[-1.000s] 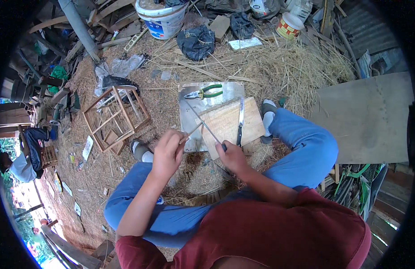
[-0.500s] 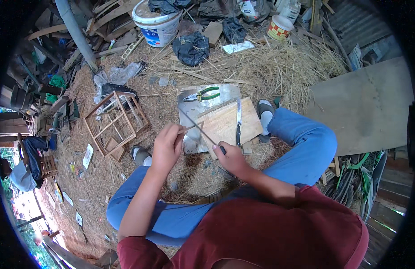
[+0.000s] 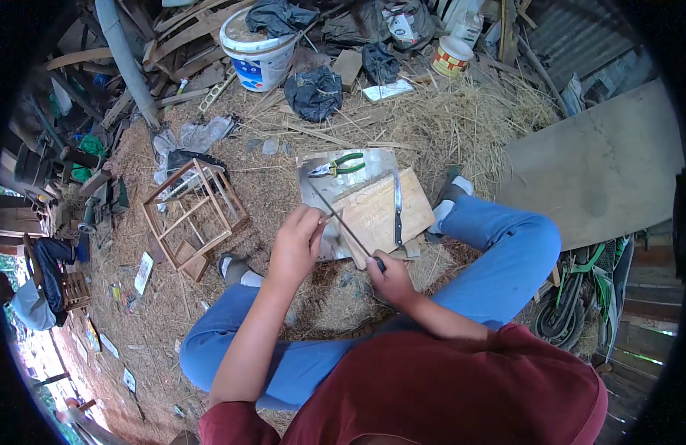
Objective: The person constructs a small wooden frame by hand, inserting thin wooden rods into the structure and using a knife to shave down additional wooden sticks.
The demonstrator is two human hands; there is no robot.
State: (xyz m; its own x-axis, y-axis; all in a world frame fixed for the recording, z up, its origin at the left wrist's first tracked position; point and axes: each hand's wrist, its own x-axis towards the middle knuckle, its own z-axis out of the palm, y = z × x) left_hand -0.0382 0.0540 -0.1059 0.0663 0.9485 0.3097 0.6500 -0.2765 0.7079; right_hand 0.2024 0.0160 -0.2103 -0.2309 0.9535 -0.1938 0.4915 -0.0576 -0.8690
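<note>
My left hand [image 3: 295,243] pinches a thin wooden stick [image 3: 326,218] over the work area. In my right hand [image 3: 391,280] is the black handle of a long, thin dark rod tool [image 3: 355,237], which slants up to the left and crosses the stick. Whether it is a file or another tool I cannot make out. Below the hands a pale wooden board [image 3: 369,211] lies partly on a shiny metal sheet [image 3: 380,161]. A black-handled knife [image 3: 398,228] rests on the board's right side, and green-handled pliers [image 3: 349,168] lie on the sheet.
An open wooden frame [image 3: 213,194] stands on the straw-strewn ground at left. Farther off are a white bucket [image 3: 258,65], a black plastic bag [image 3: 313,94] and a small patterned tub [image 3: 452,58]. A large grey panel [image 3: 595,167] lies at right, near a motorbike wheel [image 3: 562,315].
My left hand has moved right and slightly down with the stick, closer to my right hand. My right hand with the rod tool has shifted slightly right and down.
</note>
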